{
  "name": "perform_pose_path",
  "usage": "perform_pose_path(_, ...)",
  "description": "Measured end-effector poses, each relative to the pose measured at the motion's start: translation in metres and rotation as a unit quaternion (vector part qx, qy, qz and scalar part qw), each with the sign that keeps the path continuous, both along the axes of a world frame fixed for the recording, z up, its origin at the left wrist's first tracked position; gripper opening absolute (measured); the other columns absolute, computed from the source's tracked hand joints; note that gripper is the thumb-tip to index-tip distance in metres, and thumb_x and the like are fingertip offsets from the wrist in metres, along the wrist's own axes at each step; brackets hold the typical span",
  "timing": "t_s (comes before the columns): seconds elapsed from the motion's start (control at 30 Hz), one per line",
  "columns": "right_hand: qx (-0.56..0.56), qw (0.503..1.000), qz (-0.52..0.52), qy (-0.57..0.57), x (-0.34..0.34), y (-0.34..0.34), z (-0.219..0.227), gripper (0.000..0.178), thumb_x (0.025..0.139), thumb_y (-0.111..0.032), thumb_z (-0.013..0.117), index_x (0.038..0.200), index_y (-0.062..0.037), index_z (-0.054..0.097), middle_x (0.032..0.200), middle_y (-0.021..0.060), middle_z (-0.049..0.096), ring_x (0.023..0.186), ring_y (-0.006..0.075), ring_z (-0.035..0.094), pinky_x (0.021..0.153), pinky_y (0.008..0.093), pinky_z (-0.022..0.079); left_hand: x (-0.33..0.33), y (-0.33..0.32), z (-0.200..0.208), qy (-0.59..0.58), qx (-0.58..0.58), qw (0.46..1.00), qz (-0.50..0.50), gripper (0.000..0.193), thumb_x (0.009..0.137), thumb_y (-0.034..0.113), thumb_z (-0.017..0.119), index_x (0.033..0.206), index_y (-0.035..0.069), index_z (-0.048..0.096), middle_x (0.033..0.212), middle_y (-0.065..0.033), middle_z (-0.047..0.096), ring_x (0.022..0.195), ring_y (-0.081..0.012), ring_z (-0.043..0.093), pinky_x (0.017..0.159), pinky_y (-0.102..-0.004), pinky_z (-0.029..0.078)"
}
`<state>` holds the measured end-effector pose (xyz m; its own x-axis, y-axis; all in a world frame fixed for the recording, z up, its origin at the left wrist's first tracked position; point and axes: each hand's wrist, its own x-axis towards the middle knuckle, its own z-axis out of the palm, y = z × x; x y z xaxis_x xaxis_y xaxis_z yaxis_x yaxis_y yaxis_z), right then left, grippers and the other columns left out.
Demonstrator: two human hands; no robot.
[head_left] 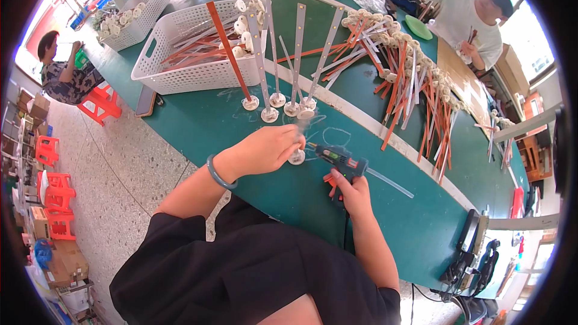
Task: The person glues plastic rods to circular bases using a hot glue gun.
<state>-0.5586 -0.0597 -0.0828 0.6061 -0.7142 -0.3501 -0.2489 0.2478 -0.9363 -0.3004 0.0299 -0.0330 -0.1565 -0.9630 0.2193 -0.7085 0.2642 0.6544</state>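
Currently | left hand (268,149) pinching white round base (297,157) on green table (385,216) | right hand (349,192) gripping glue gun (336,159), nozzle pointing left, just beside base.

On the table (253,126), a round base (296,157) lies near the front edge between the left hand (271,147) and the glue gun (337,161) to its right. Behind it stand upright strips (283,66); a basket (186,54) sits behind-left, and a row of strips (415,78) lies along the right.

bright daylight | window glare top corners | fisheye edges bent, dark
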Motion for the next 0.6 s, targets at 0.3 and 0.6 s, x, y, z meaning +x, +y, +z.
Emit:
perform_pose_path(0.3, 0.119, 0.981, 0.010, -0.152, -0.015, -0.010, 0.000, 0.033, 0.095, -0.024, 0.061, 0.115, 0.0021, 0.060, 0.097, 0.0152, 0.071, 0.064, 0.0172, 0.062, 0.055, 0.0287, 0.050, 0.054, 0.034, 0.014, -0.039, -0.073, 0.984, 0.157, 0.015, 0.096, 0.009, 0.055, 0.100, 0.002, 0.066, 0.100, -0.0155, 0.067, 0.097, -0.0355, 0.064, 0.086, -0.0417, 0.052)
perform_pose_path(0.6, 0.107, 0.984, 0.011, -0.145, -0.014, -0.008, -0.001, 0.032, 0.094, -0.026, 0.062, 0.110, 0.0018, 0.061, 0.094, 0.0143, 0.071, 0.064, 0.0173, 0.062, 0.056, 0.0289, 0.051, 0.085, 0.028, 0.006, -0.015, -0.029, 0.983, 0.183, 0.015, 0.098, 0.011, 0.055, 0.106, 0.002, 0.065, 0.098, -0.0144, 0.067, 0.092, -0.0342, 0.065, 0.084, -0.0394, 0.052)
